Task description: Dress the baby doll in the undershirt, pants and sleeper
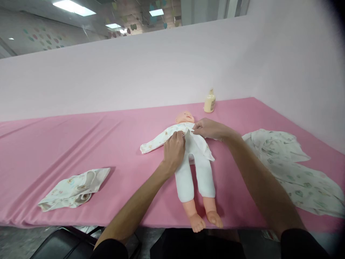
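A baby doll lies on its back on a pink-covered table, its bare feet toward me at the front edge. It wears a white printed baby shirt, whose front parts over the doll's white cloth body and legs. One long sleeve stretches out to the left. My left hand is closed on the shirt's edge at the chest. My right hand pinches the shirt's other side near the doll's shoulder. The doll's arm on the right is mostly hidden behind my right hand and the cloth.
A folded printed garment lies at the left front of the pink table. On the right is a crumpled white printed cloth. A pale yellow pump bottle stands near the white back wall. A black chair sits below the front edge.
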